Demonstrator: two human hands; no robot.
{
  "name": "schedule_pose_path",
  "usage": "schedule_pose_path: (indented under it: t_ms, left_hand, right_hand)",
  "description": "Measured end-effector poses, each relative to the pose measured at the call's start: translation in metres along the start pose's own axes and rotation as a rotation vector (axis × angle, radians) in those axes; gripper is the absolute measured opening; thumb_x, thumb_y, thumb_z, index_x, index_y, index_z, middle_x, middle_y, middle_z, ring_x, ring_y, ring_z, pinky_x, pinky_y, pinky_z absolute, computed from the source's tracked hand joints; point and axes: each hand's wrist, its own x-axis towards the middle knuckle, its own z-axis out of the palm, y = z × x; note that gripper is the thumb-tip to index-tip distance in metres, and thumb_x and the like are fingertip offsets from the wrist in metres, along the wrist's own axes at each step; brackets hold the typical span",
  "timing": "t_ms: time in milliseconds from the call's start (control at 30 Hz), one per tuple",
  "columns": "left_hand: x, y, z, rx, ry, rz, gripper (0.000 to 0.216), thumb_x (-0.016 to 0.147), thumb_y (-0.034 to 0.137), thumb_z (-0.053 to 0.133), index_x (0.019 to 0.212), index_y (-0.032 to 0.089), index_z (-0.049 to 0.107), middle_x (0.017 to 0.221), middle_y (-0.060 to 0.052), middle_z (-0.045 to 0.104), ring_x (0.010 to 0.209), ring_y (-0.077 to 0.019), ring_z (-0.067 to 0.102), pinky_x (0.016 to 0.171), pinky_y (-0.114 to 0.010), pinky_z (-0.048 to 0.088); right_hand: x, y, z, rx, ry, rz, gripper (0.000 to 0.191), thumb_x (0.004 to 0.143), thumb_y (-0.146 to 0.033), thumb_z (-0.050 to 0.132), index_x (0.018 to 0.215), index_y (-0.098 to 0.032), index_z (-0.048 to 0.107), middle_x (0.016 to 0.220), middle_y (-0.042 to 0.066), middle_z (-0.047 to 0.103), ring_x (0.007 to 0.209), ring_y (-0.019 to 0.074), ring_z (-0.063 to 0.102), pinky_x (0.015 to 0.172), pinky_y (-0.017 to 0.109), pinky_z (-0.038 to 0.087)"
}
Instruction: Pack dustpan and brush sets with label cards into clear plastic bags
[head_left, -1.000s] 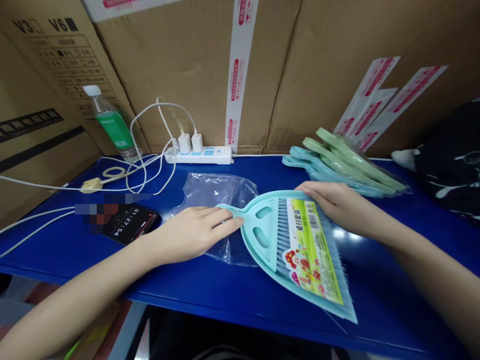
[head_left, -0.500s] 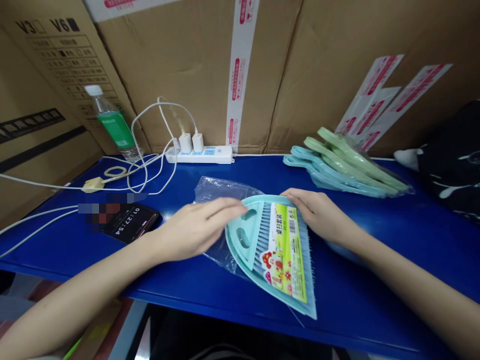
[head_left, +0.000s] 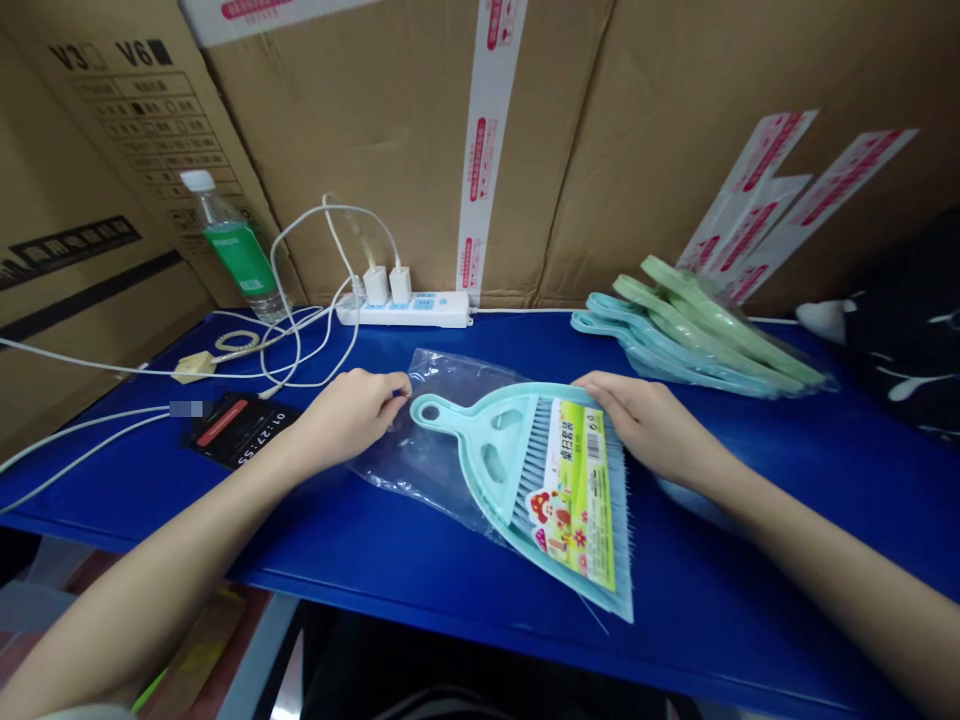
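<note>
Dustpan set and bag on the blue table (head_left: 750,600)
The dustpan set (head_left: 525,470) lies flat, with the clear bag (head_left: 420,460) under its handle end. My right hand (head_left: 645,425) grips the set's far rim; my left hand (head_left: 352,415) pinches the bag's edge just left of the handle. I judge the bristles could snag and tear the thin film.

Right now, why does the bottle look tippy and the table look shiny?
Head view: the wide lens probably bends the edges, so the water bottle leans; light glares off the blue table by the right hand and off the clear bag.
</note>
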Motion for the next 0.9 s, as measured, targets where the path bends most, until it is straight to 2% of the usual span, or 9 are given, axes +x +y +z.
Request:
schedule_pose_path:
  t_ms: [100,233,333,400,500,567,667,767,900]
  left_hand:
    - [0.001,-0.002,-0.001,-0.174,0.017,0.019,0.023,0.088,0.022,0.041,0.089,0.016,0.064,0.057,0.001,0.065,0.050,-0.0121,0.060,0.054,-0.023,0.040]
    - [0.005,-0.002,-0.001,-0.312,-0.040,0.017,0.023,0.088,0.026,0.044,0.086,0.016,0.064,0.055,0.002,0.065,0.052,-0.0110,0.060,0.056,-0.022,0.041]
    - [0.008,0.000,-0.001,-0.294,-0.073,0.012,0.024,0.087,0.029,0.046,0.081,0.015,0.065,0.058,0.000,0.064,0.053,-0.0113,0.058,0.055,-0.022,0.038]
    - [0.008,0.000,0.000,-0.276,-0.075,0.027,0.027,0.088,0.030,0.045,0.078,0.015,0.065,0.057,0.001,0.062,0.050,-0.0106,0.054,0.054,-0.022,0.036]
    - [0.010,-0.001,0.002,-0.252,-0.078,0.029,0.028,0.089,0.026,0.041,0.076,0.015,0.063,0.056,0.001,0.059,0.050,-0.0101,0.050,0.055,-0.023,0.034]
    - [0.011,-0.001,0.003,-0.222,-0.082,0.000,0.028,0.089,0.023,0.039,0.075,0.015,0.062,0.060,0.000,0.059,0.054,-0.0109,0.051,0.057,-0.023,0.035]
    - [0.012,-0.002,0.004,-0.174,-0.092,-0.040,0.029,0.090,0.024,0.037,0.075,0.015,0.060,0.065,-0.002,0.061,0.059,-0.0128,0.055,0.059,-0.024,0.036]
    - [0.013,-0.001,0.004,-0.171,-0.112,-0.064,0.028,0.090,0.024,0.037,0.075,0.016,0.059,0.067,-0.002,0.064,0.062,-0.0137,0.058,0.062,-0.025,0.037]
    - [0.012,-0.001,0.002,-0.187,-0.136,-0.110,0.027,0.091,0.023,0.036,0.075,0.017,0.057,0.063,0.000,0.067,0.061,-0.0139,0.061,0.064,-0.025,0.038]
  right_hand:
    - [0.000,-0.001,0.001,0.005,0.004,0.016,0.034,0.088,-0.034,0.029,0.072,-0.026,0.058,0.076,0.004,0.072,0.071,0.0229,0.067,0.066,0.035,0.050]
    - [0.000,-0.001,0.003,0.016,-0.004,0.018,0.032,0.088,-0.034,0.030,0.073,-0.026,0.056,0.076,0.004,0.071,0.070,0.0223,0.065,0.066,0.035,0.050]
    - [-0.001,-0.001,0.004,0.038,-0.015,0.013,0.031,0.088,-0.036,0.031,0.072,-0.026,0.056,0.075,0.004,0.069,0.071,0.0220,0.065,0.066,0.035,0.049]
    - [-0.001,-0.001,0.004,0.074,-0.030,0.054,0.029,0.087,-0.037,0.033,0.075,-0.025,0.056,0.072,0.004,0.066,0.067,0.0212,0.063,0.060,0.034,0.049]
    - [-0.001,-0.001,0.003,0.232,-0.097,0.174,0.029,0.085,-0.043,0.037,0.084,-0.022,0.057,0.067,0.002,0.059,0.052,0.0168,0.055,0.045,0.030,0.044]
    - [-0.001,-0.002,0.003,0.375,-0.163,0.224,0.033,0.084,-0.048,0.041,0.090,-0.020,0.057,0.064,-0.001,0.055,0.047,0.0135,0.049,0.042,0.028,0.042]
    - [-0.001,-0.001,0.003,0.544,-0.226,0.263,0.043,0.081,-0.057,0.049,0.098,-0.018,0.056,0.063,-0.003,0.052,0.047,0.0109,0.045,0.042,0.026,0.038]
    - [-0.002,0.000,0.004,0.637,-0.226,0.311,0.054,0.076,-0.065,0.055,0.101,-0.017,0.057,0.065,-0.003,0.052,0.049,0.0098,0.043,0.044,0.025,0.037]
    - [-0.003,0.000,0.004,0.726,-0.210,0.354,0.055,0.073,-0.067,0.060,0.099,-0.019,0.059,0.077,0.002,0.060,0.064,0.0135,0.054,0.057,0.028,0.046]
